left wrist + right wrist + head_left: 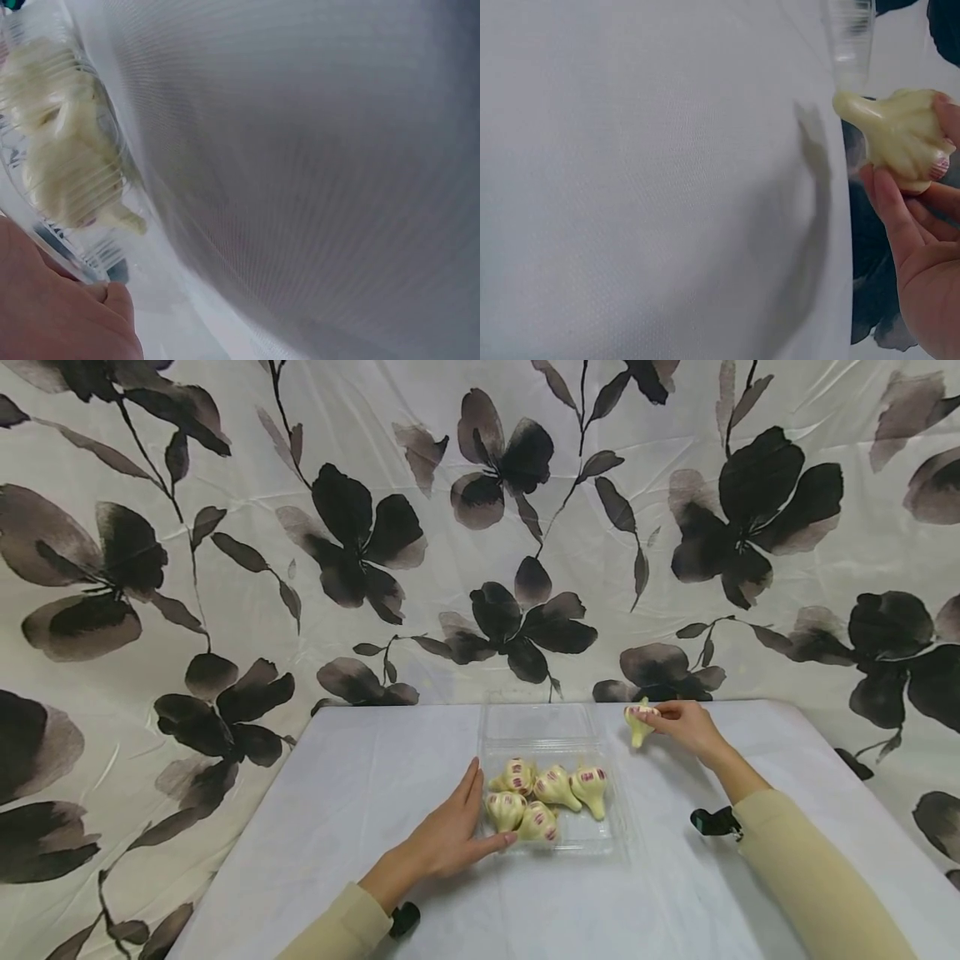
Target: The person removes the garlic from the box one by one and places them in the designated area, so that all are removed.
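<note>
A clear plastic clamshell box lies with its lid back on the table, holding several cream garlic bulbs with purplish marks. My left hand touches the box at its front left corner. Its fingers run straight along the left side and the thumb lies by the front edge. In the left wrist view, garlic bulbs show through the ribbed wall beside that hand. To the right of the lid, my right hand pinches one garlic bulb above the table. The right wrist view shows this bulb between thumb and fingertips.
A white cloth covers the table. Behind it hangs a floral-patterned curtain close to the back edge. The raised lid of the box reaches near that edge. Dark wrist devices sit beside the sleeves.
</note>
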`<state>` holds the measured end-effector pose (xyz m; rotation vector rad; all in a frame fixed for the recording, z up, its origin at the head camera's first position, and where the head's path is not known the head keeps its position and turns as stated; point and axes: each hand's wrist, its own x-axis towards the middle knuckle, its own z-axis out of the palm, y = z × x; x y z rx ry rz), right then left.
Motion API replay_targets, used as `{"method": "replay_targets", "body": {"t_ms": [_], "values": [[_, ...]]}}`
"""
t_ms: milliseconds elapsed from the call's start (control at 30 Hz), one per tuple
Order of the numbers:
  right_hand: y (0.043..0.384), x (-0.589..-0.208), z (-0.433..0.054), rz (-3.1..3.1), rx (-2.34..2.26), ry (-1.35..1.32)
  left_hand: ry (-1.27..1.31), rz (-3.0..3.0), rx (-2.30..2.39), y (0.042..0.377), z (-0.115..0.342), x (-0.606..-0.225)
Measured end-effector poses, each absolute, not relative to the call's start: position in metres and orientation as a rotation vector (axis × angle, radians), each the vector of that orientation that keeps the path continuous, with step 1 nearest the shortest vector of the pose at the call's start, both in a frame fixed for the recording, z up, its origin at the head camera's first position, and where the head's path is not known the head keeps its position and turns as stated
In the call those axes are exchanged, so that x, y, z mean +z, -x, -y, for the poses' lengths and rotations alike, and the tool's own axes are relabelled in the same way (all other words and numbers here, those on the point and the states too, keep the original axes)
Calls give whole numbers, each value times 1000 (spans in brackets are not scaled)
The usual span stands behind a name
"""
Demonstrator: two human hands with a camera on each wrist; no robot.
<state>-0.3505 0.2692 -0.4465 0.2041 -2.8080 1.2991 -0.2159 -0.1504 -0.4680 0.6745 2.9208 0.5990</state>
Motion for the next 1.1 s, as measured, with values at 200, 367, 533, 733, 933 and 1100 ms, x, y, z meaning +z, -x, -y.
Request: {"method": "replay_targets", "body": {"t_ms": [200,367,533,733,933,1100], "values": [[356,-451,-272,2824,1208,-159,-677,-2914,609,217,150,-471],[359,-454,-273,2837,1203,-135,-679,-2900,606,217,150,-472],[366,-459,-271,2856,1192,-117,-694,-2918,592,217,151,-471],[369,-459,-267,2896,1228,-51,-694,-2923,585,217,152,-469],[375,-465,-269,2918,1289,-32,-689,-2917,586,218,152,-470],[380,-470,-271,2904,1339,-74,-681,-2908,596,218,152,-469]]}}
